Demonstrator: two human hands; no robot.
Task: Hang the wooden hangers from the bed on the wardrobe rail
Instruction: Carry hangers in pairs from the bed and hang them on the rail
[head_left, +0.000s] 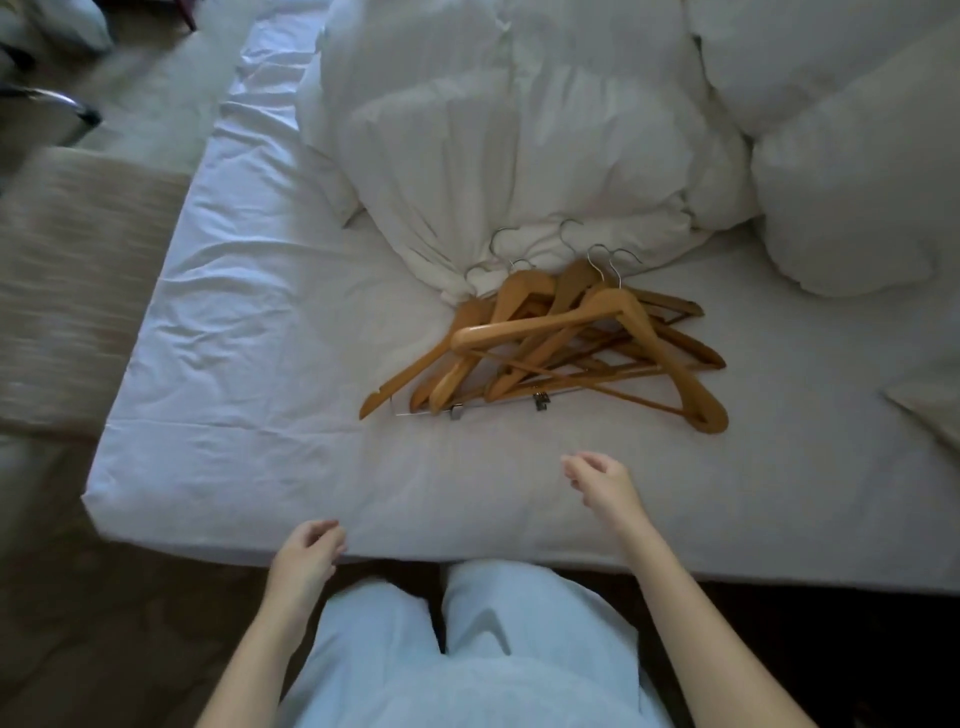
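A loose pile of several wooden hangers (550, 343) with metal hooks lies on the white bed sheet (270, 332), their hooks resting against the bunched duvet. My right hand (602, 483) hovers over the sheet just in front of the pile, fingers loosely curled and apart, holding nothing. My left hand (306, 556) is lower, at the bed's front edge, empty as well with fingers slightly bent. The wardrobe rail is not in view.
A rumpled white duvet (509, 140) and pillows (852, 197) fill the back of the bed. Another pillow corner (930, 410) lies at the right. Carpet (78, 291) runs along the left side, with a chair leg (57, 101) at the top left.
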